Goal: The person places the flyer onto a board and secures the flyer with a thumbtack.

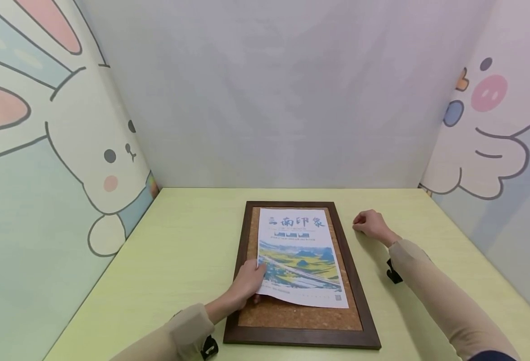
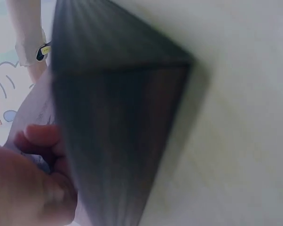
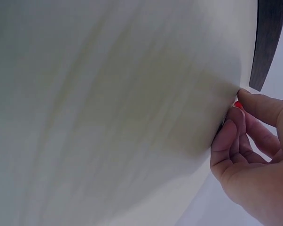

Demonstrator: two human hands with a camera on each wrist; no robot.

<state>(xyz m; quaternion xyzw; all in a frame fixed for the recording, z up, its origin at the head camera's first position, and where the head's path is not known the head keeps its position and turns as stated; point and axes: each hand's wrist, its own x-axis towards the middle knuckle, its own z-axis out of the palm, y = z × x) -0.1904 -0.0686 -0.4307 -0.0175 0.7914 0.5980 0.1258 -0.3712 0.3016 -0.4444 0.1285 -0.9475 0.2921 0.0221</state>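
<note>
A printed poster (image 1: 298,265) with blue Chinese lettering and a green-and-blue landscape lies over a cork board (image 1: 301,318) in a dark wooden frame. My left hand (image 1: 246,283) grips the poster's lower left edge, and the bottom edge curls up slightly there. In the left wrist view the frame's corner (image 2: 118,132) covers much of the picture beside the curled fingers (image 2: 43,135). To the right of the board, my right hand (image 1: 372,225) is down at the tabletop. Its thumb and fingers pinch a small red object (image 3: 238,104), mostly hidden between them.
The board lies on a pale yellow-green table (image 1: 179,240). A plain light wall (image 1: 274,100) stands behind it, with cartoon-printed panels on both sides, a rabbit (image 1: 98,150) at left. Black straps (image 1: 394,273) show at both wrists.
</note>
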